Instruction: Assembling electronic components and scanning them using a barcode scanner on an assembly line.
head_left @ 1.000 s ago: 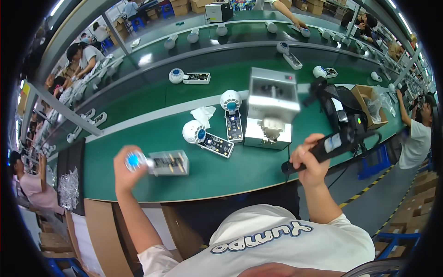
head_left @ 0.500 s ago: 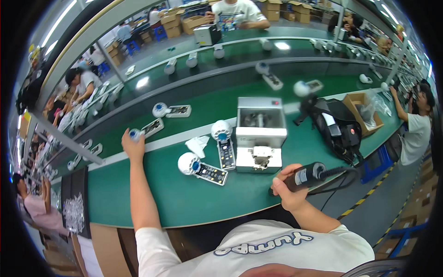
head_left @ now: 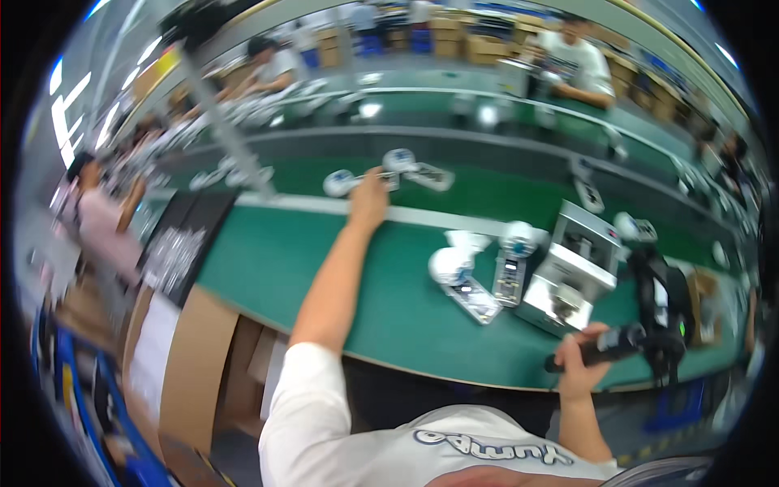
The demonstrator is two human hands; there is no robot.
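Observation:
My left hand (head_left: pixel 369 201) reaches to the belt's near edge. Its blurred fingers are closed around the body of a white round-headed device (head_left: pixel 339 183) with a circuit-board arm. A second such device (head_left: pixel 426 174) lies right behind it. In my right hand (head_left: pixel 578 365) is a black electric screwdriver (head_left: pixel 613 345), held over the bench's front edge beside a silver screw feeder (head_left: pixel 572 272). Two more round-headed devices, one on the left (head_left: pixel 452 268) and one on the right (head_left: pixel 518 243), lie on the green bench with their boards facing up. A crumpled white tissue (head_left: pixel 468 241) lies behind them.
A black backpack (head_left: pixel 661 304) and an open carton (head_left: pixel 706 304) stand at the right. Clear plastic pieces fill a black tray (head_left: pixel 174 253) at the left. Further devices sit on the belt (head_left: pixel 503 183). A co-worker (head_left: pixel 572 65) sits across it.
The view has swung left, shifting the bench rightward in the picture. My left hand's fingers have gone from the device's round head to its body. The right hand still holds the screwdriver.

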